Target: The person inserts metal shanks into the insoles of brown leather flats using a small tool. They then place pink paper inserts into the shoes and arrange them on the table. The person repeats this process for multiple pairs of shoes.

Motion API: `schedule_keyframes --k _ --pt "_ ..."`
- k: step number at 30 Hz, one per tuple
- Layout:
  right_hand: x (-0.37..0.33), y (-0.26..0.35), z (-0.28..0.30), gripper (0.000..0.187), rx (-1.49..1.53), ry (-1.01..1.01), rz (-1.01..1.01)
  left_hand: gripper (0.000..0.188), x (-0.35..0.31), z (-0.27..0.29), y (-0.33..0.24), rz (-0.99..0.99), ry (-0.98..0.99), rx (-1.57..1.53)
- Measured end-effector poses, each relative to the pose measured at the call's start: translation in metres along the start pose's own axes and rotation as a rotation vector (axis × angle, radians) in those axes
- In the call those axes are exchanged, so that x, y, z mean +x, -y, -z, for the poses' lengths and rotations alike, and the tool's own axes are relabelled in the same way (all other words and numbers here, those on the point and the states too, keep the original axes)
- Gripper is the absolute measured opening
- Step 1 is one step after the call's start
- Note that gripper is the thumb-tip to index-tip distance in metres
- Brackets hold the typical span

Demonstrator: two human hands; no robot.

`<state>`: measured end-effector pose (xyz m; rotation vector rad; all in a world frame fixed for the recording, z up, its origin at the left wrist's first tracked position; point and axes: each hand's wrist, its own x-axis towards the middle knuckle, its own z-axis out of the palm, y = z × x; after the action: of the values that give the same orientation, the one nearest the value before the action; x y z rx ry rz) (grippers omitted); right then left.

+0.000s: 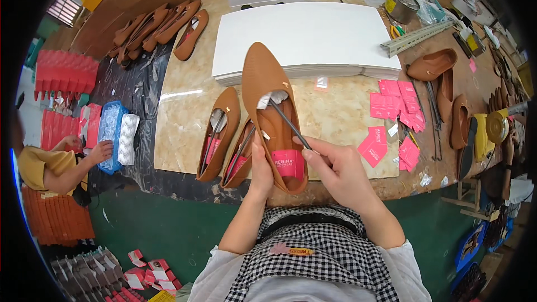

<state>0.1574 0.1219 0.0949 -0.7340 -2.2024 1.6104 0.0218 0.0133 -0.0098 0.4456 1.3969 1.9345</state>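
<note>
Works at a marble-patterned bench (184, 106) over green floor (168, 212), with stacked white sheets (302, 33) toward the far edge. Holds a brown, pointed, textured shoe (264, 70) above the near edge: gold ornament (286, 85), white toe stuffing (263, 102), pink label (288, 165) inside. Cups its side in the left hand (263, 171), grip closed, fingers hidden beneath; pinches a dark rod (290, 124), slanted toward the toe, in the grip of the right hand (338, 172).

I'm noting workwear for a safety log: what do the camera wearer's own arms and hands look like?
The left hand and right hand are bare, with no gloves, rings or watch showing. The forearms are uncovered too, up to loose, pale grey-white fabric sleeves that end near the elbows. The sleeves look plain.
</note>
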Motion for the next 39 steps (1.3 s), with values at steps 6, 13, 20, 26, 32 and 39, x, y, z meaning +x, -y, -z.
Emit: schedule_keyframes --k 6,13,20,26,32,39 --pt "0.011 -0.013 0.003 0.027 0.135 -0.01 -0.047 0.088 -0.002 0.008 -0.002 0.008 0.169 0.079" --pt "0.032 -0.017 -0.029 0.029 -0.171 -0.359 0.244 0.085 -0.01 -0.014 0.018 -0.056 0.059 0.038" --pt "0.002 -0.032 -0.04 0.037 -0.413 -0.113 0.078 0.06 -0.023 -0.01 0.025 0.04 0.094 0.207" --pt "-0.026 -0.047 0.024 0.037 -0.001 -0.194 -0.129 0.058 -0.014 0.06 -0.055 -0.395 -0.033 1.623" --pt "-0.022 -0.07 0.032 0.032 -0.151 -0.211 -0.143 0.038 0.017 0.105 -0.061 -0.306 0.291 1.53" --pt "-0.073 -0.117 0.099 0.028 -0.212 -0.403 -0.198 0.022 0.18 0.167 -0.206 -0.634 0.004 1.838"
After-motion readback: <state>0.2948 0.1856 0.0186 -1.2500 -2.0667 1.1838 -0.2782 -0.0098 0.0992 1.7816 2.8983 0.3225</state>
